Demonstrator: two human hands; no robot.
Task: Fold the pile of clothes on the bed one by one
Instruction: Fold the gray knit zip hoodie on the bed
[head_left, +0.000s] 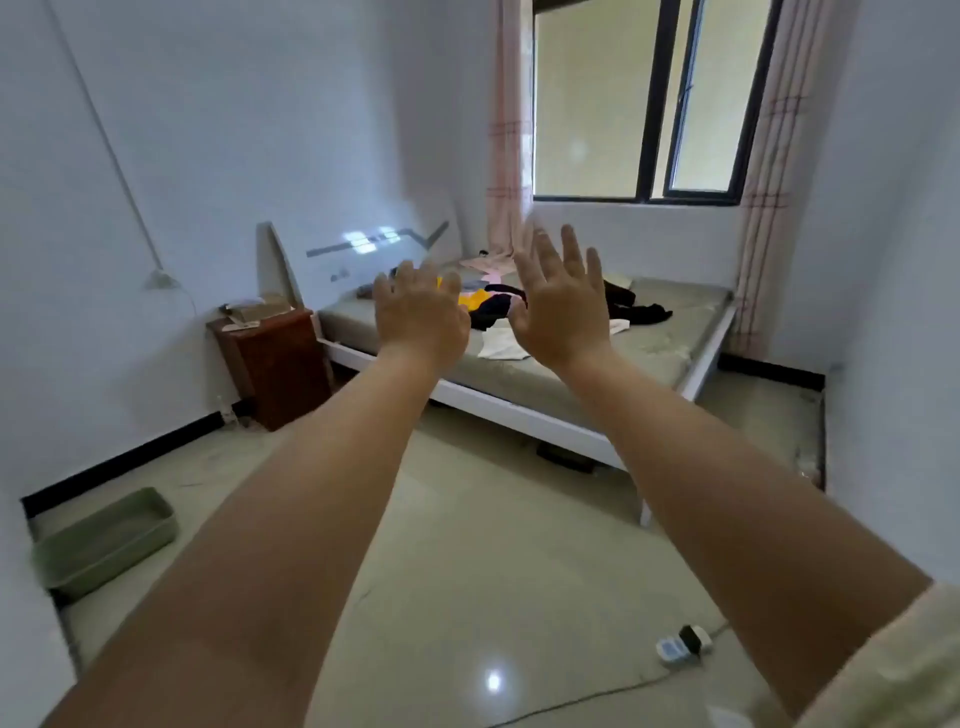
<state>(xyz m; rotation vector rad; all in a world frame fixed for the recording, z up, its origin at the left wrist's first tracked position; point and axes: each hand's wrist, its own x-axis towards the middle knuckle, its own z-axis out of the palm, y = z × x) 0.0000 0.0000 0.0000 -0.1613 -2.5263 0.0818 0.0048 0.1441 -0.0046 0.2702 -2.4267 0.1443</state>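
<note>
A loose pile of clothes (493, 306) lies on the bed (670, 332) across the room: dark pieces, a yellow one, a white one and a pink one near the headboard. Both my arms are stretched out in front of me, well short of the bed. My left hand (421, 317) and my right hand (563, 301) are held up with backs toward me, fingers spread, holding nothing. They cover part of the pile.
A brown bedside cabinet (275, 364) stands left of the bed. On the tiled floor a green tray (104, 543) sits at the left wall, and a power strip (683, 642) with its cable lies at the lower right. A window with curtains is behind the bed.
</note>
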